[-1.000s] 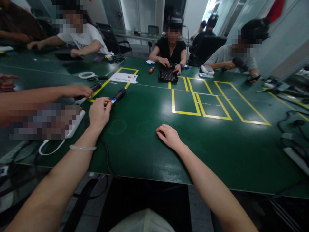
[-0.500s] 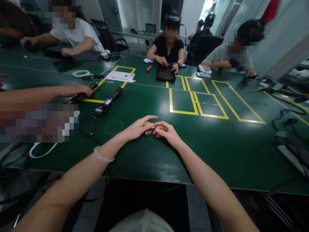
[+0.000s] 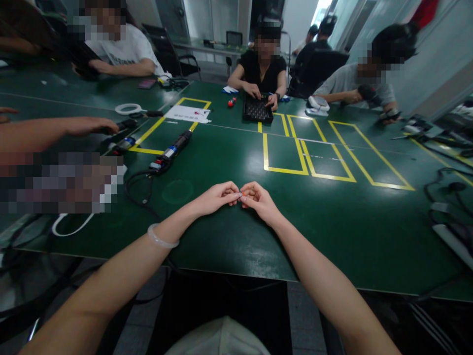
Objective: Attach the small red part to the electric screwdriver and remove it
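Note:
Between my fingertips is a small part [image 3: 241, 194] with orange-red and pale metallic bits, too small to name. My left hand [image 3: 220, 196] pinches it from the left, thumb against curled fingers. From the right, my right hand [image 3: 257, 198] pinches the same piece with thumb and forefinger. Both hands meet just above the green table [image 3: 221, 236], and most of the piece is hidden by the fingers. A translucent bracelet [image 3: 162, 237] circles my left wrist.
An electric screwdriver [image 3: 172, 151] with a cable lies to the left, by a white paper [image 3: 187, 114]. Yellow tape rectangles [image 3: 286, 171] mark the table. Across it a person handles a black tray [image 3: 257, 108]; a red object [image 3: 232, 102] lies beside it. Another person's hand [image 3: 105, 125] reaches in at left.
My left fingers have curled from stretched out into a pinch, and the hands are closer around the small part. At left, the neighbour's hand has drawn back from the dark tool.

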A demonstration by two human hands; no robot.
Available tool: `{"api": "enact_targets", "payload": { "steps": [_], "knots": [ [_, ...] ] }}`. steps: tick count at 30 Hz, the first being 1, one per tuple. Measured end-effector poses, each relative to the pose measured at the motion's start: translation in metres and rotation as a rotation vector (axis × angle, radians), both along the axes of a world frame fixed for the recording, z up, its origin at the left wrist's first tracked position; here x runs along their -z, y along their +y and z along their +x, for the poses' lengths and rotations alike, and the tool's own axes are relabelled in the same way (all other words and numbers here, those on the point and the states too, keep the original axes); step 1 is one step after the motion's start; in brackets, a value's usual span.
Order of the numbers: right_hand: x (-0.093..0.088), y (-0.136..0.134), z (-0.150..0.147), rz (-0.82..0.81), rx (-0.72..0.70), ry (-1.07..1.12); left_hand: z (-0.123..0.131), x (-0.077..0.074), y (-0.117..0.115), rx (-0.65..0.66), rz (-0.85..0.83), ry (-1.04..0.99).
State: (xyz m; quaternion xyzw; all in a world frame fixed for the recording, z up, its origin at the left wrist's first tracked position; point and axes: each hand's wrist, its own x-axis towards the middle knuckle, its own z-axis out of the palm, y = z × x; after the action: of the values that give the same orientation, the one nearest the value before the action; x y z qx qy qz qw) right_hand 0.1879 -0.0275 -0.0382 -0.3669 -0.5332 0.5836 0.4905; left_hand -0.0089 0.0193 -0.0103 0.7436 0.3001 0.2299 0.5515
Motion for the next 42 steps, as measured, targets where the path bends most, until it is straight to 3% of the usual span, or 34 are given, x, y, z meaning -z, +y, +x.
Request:
{"api": "enact_targets", "payload": {
  "steps": [8, 17, 26, 29, 32, 35, 37, 40, 42],
  "knots": [
    [-0.002, 0.000, 0.002, 0.026, 0.067, -0.047, 0.001, -0.006, -0.006, -0.079, 0.247, 0.067],
    [0.006, 0.002, 0.003, 0.139, 0.148, -0.180, 0.000, -0.006, -0.005, -0.090, 0.268, 0.061],
    [0.002, 0.001, 0.006, 0.207, 0.177, -0.357, -0.007, -0.005, 0.002, -0.094, 0.312, 0.096],
    [0.004, 0.002, 0.006, 0.206, 0.193, -0.344, -0.021, -0.010, 0.013, -0.222, 0.390, 0.103],
    [0.005, 0.003, 0.007, 0.210, 0.205, -0.345, -0.048, -0.017, 0.031, -0.489, 0.553, 0.207],
    [0.006, 0.003, 0.007, 0.210, 0.208, -0.365, -0.085, -0.022, 0.049, -0.831, 0.687, 0.482],
    [0.007, 0.003, 0.007, 0.209, 0.210, -0.374, -0.110, -0.022, 0.058, -0.986, 0.683, 0.716],
    [0.009, 0.003, 0.007, 0.209, 0.208, -0.389, -0.141, -0.016, 0.068, -1.049, 0.571, 0.951],
    [0.010, 0.003, 0.007, 0.210, 0.208, -0.399, -0.159, -0.009, 0.076, -1.005, 0.483, 0.994]
  ]
}}
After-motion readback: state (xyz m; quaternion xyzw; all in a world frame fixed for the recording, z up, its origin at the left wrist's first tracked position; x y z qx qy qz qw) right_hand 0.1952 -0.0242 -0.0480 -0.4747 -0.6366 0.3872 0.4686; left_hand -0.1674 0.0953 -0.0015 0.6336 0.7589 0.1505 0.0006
